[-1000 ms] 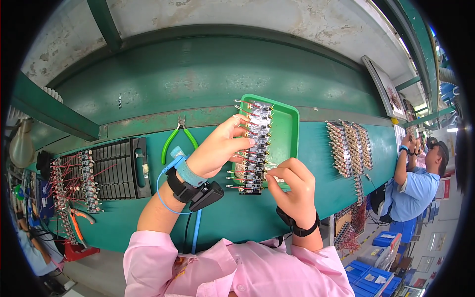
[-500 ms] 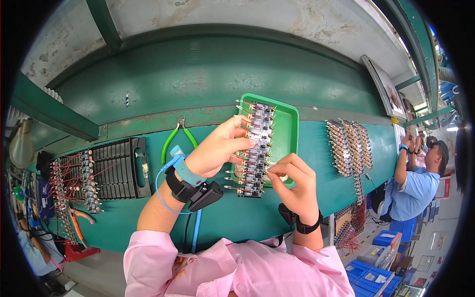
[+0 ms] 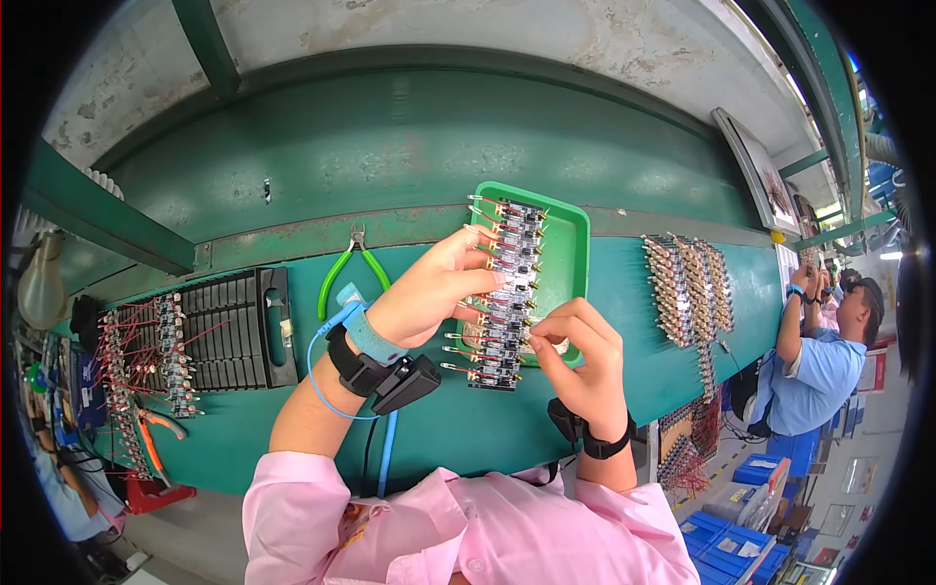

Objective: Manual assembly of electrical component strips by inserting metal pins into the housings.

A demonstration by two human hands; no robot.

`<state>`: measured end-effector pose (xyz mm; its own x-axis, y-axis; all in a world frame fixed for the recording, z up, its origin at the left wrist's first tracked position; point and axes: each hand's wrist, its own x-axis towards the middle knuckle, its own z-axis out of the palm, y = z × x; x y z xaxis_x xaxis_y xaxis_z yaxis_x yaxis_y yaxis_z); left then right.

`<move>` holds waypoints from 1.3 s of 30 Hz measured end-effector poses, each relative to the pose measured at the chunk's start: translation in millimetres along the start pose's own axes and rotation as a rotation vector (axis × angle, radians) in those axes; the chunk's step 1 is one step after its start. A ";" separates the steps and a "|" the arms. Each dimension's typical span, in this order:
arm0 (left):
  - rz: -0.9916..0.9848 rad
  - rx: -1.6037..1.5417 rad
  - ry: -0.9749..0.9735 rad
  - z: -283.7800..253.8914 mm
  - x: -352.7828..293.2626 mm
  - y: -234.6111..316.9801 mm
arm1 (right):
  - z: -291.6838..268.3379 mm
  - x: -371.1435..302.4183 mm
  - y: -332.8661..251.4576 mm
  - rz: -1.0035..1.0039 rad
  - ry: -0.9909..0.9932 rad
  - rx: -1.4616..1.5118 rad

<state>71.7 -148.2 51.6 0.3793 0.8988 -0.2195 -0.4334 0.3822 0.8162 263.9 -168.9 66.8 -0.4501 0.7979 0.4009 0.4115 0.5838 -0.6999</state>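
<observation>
A long strip of small circuit boards (image 3: 509,261), with short red wires along its left edge and brass-coloured parts along its right, is held upright in the picture above the green tray. My left hand (image 3: 429,292) grips it from the left near its middle, fingers closed around the edge. My right hand (image 3: 588,356) is at the strip's lower right edge, thumb and forefinger pinched together close to a brass part. Whatever lies between those fingertips is too small to make out. The green tray (image 3: 577,244) lies behind the strip, partly hidden by it.
Green-handled cutters (image 3: 336,278) lie left of the tray. Farther left are a black slotted rack (image 3: 278,331), more wired board strips (image 3: 175,361) and orange-handled pliers (image 3: 151,444). Several board strips (image 3: 687,288) rest at the right. Beyond them a person in blue (image 3: 819,361) works.
The upper end of the strip has shifted slightly right. My right fingertips have moved very little and stay beside its edge; my left hand keeps its hold.
</observation>
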 end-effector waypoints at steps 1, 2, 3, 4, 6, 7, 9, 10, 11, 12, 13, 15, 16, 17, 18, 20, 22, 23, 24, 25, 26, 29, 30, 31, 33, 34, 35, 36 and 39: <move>-0.001 -0.006 -0.007 0.0 0.1 -0.4 | 0.4 0.0 0.1 0.000 -0.001 0.000; -0.001 -0.007 -0.007 0.0 0.1 -0.5 | 0.9 0.0 0.5 -0.005 0.005 -0.009; 0.000 -0.002 -0.006 -0.1 0.3 -0.5 | 1.2 -0.1 0.9 -0.010 0.011 -0.017; 0.001 0.004 -0.005 -0.1 0.4 -0.5 | 1.3 -0.2 1.1 -0.014 0.017 -0.026; 0.002 0.009 -0.002 -0.3 0.2 -1.0 | 1.2 -0.6 0.8 0.001 0.024 -0.029; -0.002 0.016 0.000 -0.5 0.6 -2.0 | 0.9 -0.9 0.7 0.016 0.033 -0.032; -0.011 0.030 0.004 -0.6 0.7 -3.3 | 0.5 -1.7 0.7 0.032 0.041 -0.033; -0.012 0.031 0.003 -0.4 1.1 -3.0 | 0.0 -2.1 1.3 0.046 0.061 -0.011; -0.002 0.023 0.011 0.0 1.2 -2.3 | -0.3 -2.6 2.0 0.061 0.081 0.012; 0.009 0.015 0.020 0.3 1.2 -1.6 | -0.7 -3.2 2.7 0.075 0.101 0.034; 0.020 0.007 0.030 0.2 1.4 -1.2 | -1.0 -4.7 3.7 0.075 0.101 0.034; 0.027 0.008 0.035 -2.4 2.4 -1.4 | -1.7 -9.3 5.9 0.135 0.070 0.220; 0.034 0.008 0.040 -4.0 2.7 -1.4 | -1.8 -10.8 6.4 0.164 0.053 0.312; 0.042 0.009 0.046 -4.6 2.9 -1.4 | -1.2 -11.6 6.4 0.164 0.053 0.312; 0.042 0.009 0.046 -4.5 2.8 -1.3 | -0.1 -12.1 6.2 0.157 0.037 0.318; 0.042 0.001 0.049 -4.3 2.5 -1.0 | 1.6 -12.4 5.9 0.143 0.005 0.331; 0.042 -0.004 0.051 -4.0 2.2 -0.6 | 1.3 -11.7 4.4 0.116 0.003 0.298; 0.047 -0.008 0.049 -3.5 2.1 -0.1 | 0.9 -11.1 3.4 0.089 0.001 0.265; 0.052 -0.013 0.046 -3.1 2.0 0.4 | 0.7 -10.9 2.9 0.062 -0.001 0.231; 0.057 -0.017 0.043 -2.9 1.7 0.8 | 0.9 -11.3 3.2 0.061 -0.002 0.231; 0.058 -0.017 0.044 -3.0 1.3 1.0 | 1.1 -12.2 4.0 0.064 -0.001 0.229; 0.055 -0.013 0.043 -3.3 0.5 1.9 | 1.1 -13.7 5.3 0.069 0.001 0.223; 0.055 -0.013 0.042 -3.0 0.4 2.0 | 1.1 -14.0 5.5 0.064 0.001 0.216; 0.052 -0.012 0.045 -2.6 0.3 2.2 | 1.0 -14.2 5.7 0.060 0.002 0.209; 0.048 -0.009 0.051 -2.0 0.3 2.4 | 0.7 -14.2 5.6 0.055 0.004 0.201; 0.048 -0.009 0.050 -2.0 0.7 2.3 | 0.5 -13.9 5.1 0.052 0.009 0.194; 0.047 -0.006 0.051 -2.2 0.6 2.2 | 0.5 -13.6 4.4 0.048 0.013 0.188; 0.046 -0.003 0.052 -2.5 0.7 2.1 | 0.5 -13.5 4.1 0.044 0.017 0.183; 0.047 -0.001 0.052 -2.5 0.3 1.9 | 0.8 -13.9 4.6 0.040 0.015 0.184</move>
<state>69.0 -146.6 51.8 0.3153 0.9257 -0.2087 -0.4507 0.3397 0.8255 271.5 -177.5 57.6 -0.4240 0.8227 0.3787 0.2763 0.5157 -0.8110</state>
